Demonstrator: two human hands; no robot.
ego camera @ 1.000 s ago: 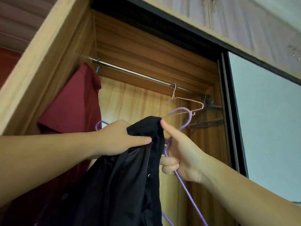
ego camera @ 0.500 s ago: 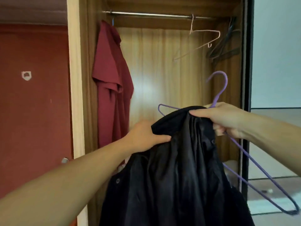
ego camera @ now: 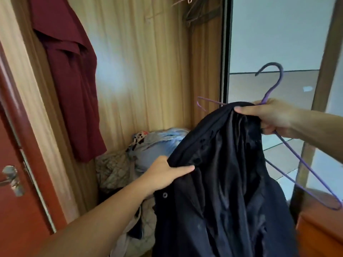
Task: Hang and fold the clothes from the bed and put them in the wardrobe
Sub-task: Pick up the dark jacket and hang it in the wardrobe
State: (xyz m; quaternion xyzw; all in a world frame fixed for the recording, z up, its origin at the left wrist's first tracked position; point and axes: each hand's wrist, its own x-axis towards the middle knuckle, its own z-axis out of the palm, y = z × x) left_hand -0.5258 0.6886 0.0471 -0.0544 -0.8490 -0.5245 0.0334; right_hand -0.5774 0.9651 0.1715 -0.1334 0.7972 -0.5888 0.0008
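Single head-worn view looks forward and down, close into the wardrobe [ego camera: 148, 71].

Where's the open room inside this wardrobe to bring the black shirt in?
Free: the span between the maroon shirt and the empty hangers in the top right corner. Crowded: the wardrobe floor, filled by a clothes pile. The black shirt is only partly on the purple hanger.
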